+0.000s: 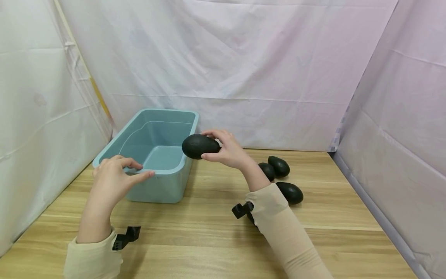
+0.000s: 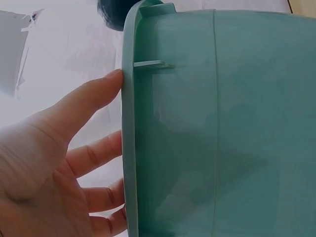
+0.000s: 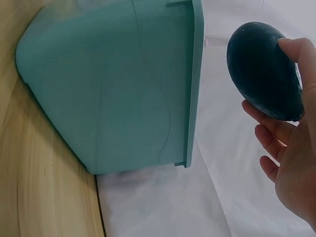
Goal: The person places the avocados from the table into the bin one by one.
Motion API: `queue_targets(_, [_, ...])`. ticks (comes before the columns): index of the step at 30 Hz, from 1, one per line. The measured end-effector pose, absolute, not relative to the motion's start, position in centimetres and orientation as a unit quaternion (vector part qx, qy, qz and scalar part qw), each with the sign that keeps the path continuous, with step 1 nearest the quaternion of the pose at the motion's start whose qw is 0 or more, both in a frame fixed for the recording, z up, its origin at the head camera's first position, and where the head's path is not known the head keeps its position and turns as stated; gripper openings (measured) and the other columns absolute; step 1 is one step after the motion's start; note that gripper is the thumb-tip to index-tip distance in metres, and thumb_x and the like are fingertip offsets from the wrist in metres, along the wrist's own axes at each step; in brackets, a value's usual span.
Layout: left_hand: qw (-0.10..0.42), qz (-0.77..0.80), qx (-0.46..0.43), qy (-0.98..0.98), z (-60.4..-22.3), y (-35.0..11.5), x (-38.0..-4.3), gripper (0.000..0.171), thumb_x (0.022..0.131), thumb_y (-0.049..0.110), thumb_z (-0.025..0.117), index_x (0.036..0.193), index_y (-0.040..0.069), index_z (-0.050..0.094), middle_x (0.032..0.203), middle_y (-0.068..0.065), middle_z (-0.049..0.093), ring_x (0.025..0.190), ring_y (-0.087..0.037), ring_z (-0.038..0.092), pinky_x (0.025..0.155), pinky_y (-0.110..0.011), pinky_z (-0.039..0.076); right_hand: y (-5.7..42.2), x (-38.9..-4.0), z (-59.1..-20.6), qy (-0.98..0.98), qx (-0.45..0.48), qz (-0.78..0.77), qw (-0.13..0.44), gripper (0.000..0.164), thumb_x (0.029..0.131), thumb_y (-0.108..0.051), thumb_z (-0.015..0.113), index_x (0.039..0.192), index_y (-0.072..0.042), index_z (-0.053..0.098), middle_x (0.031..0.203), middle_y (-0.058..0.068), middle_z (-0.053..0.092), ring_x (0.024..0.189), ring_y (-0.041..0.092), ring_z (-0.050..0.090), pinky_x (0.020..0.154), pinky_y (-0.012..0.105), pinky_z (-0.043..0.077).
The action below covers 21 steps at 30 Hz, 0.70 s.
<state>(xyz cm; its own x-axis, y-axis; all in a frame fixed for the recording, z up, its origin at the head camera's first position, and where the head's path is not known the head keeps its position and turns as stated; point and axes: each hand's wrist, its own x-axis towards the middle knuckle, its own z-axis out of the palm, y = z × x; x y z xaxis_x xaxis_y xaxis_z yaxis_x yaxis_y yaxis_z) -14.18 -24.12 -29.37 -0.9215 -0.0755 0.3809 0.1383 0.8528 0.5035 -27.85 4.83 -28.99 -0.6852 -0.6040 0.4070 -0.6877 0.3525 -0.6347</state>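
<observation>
My right hand [image 1: 226,149] holds a dark avocado [image 1: 200,146] between thumb and fingers, raised beside the right near corner of a light blue plastic bin [image 1: 172,186]. In the right wrist view the avocado [image 3: 261,69] shows its rounded end, away from the palm. My left hand [image 1: 113,178] is at the bin's near rim, the thumb by the rim's edge. From the left wrist view, the fingers [image 2: 101,150] reach behind the rim [image 2: 129,118], which hides their tips. The visible part of the bin's floor is bare.
On the wooden table [image 1: 195,240] to the right lie more dark avocados: one at the back [image 1: 279,166], one beside it [image 1: 266,171] and a nearer one [image 1: 290,193]. Another dark piece is mostly hidden under the right forearm. White cloth [image 1: 261,69] hangs around the table.
</observation>
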Motion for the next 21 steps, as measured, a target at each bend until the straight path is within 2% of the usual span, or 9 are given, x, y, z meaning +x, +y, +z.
queue_targets(14, [0.196,-0.273,-0.014,-0.942,-29.4,-24.2,-14.2,0.047,0.076,0.05,0.078,0.088,0.005,0.072,0.096,-0.017,0.062,0.095,-0.044,0.044,0.084,-0.07,0.019,3.4,-27.6,-28.9,-0.814,0.396,0.423,0.052,0.054,0.081,-0.03,0.076,0.129,-0.018,0.057,0.116,-0.002,0.055,0.111,0.017,0.04,0.096,0.046,0.029])
queue_targets(21, [0.187,-0.274,-0.008,-0.943,-29.4,-24.1,-14.2,0.05,0.076,0.051,0.076,0.091,0.004,0.071,0.098,-0.018,0.062,0.098,-0.044,0.043,0.086,-0.068,0.02,2.8,-27.6,-29.0,-0.81,0.397,0.429,0.051,0.054,0.08,-0.03,0.076,0.129,-0.019,0.057,0.115,-0.002,0.055,0.112,0.016,0.04,0.104,0.051,0.019])
